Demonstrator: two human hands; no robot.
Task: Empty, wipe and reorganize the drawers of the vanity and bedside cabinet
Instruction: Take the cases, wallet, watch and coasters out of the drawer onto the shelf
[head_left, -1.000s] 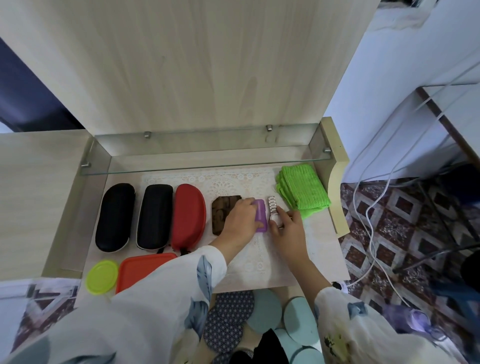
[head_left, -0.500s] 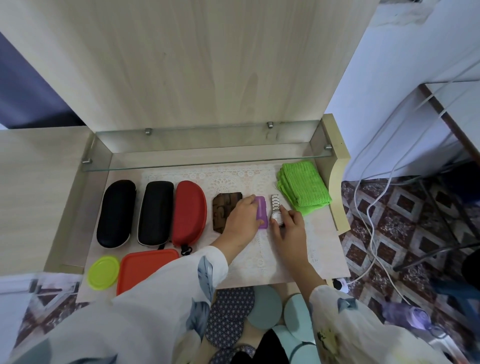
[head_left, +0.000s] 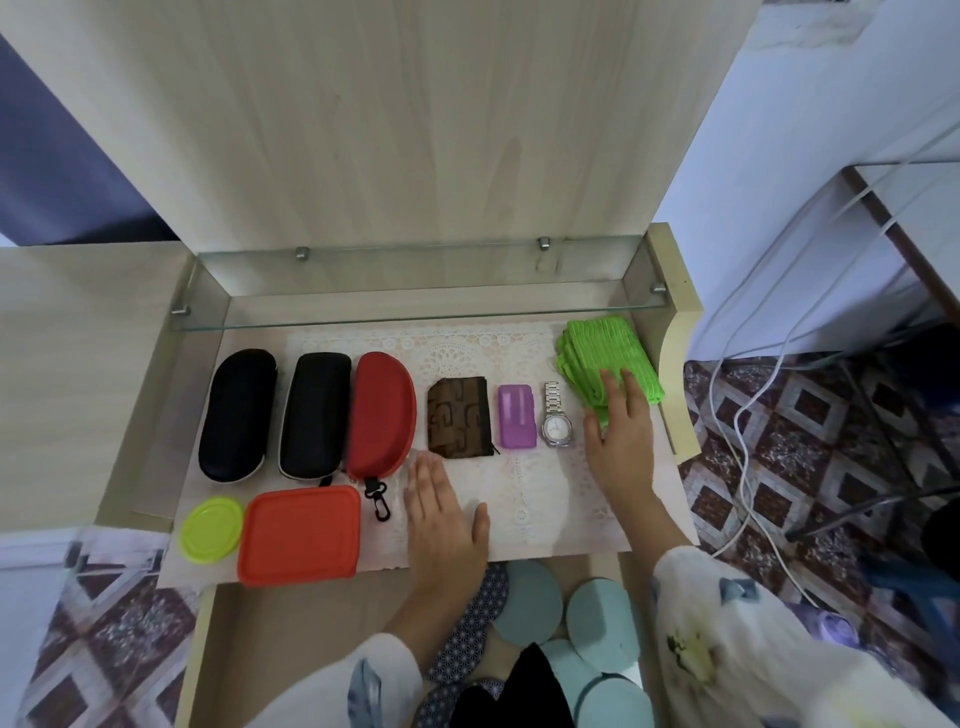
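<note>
**A:** Right fingers (head_left: 631, 387) lie spread on the green cloth (head_left: 608, 353), not gripping it. Left fingers (head_left: 431, 467) rest flat and close together on the lace mat (head_left: 524, 493).

**B:** So the cloth gets picked up?

**A:** Likely. Best to gather the folded stack whole, lift it clear of the watch (head_left: 557, 426) just beside it, and let the left fingers pin the mat.

**B:** And the drawer (head_left: 291, 649)?

**A:** Open below the bench (head_left: 171, 551) edge, with round pads (head_left: 527, 597) inside.

**B:** Any writing?

**A:** None legible. The watch dial is too small, and the pouch (head_left: 460, 418) shows only a pattern.
</note>
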